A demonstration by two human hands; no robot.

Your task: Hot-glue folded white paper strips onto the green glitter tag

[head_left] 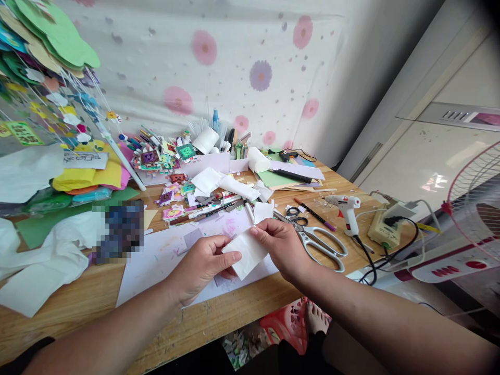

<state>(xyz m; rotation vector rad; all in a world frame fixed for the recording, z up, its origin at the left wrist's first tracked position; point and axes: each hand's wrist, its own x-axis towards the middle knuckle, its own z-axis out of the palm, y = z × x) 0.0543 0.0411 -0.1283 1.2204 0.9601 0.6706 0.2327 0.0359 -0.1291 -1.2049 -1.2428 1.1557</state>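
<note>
Both of my hands hold one small piece of white paper point(248, 253) just above the front of a wooden table point(97, 294). My left hand point(203, 265) pinches its left edge with the thumb on top. My right hand point(282, 245) grips its upper right corner. Under the hands lies a large white sheet point(156, 260) with faint pink smudges. Large silver scissors point(320, 242) lie just right of my right hand.
A white hot glue gun point(347, 208) and a power strip point(385, 229) with cables sit at the right end. Pens, paper scraps and coloured paper crafts point(164, 156) crowd the back. A fan point(474, 208) stands at the right. White tissue point(42, 260) lies at the left.
</note>
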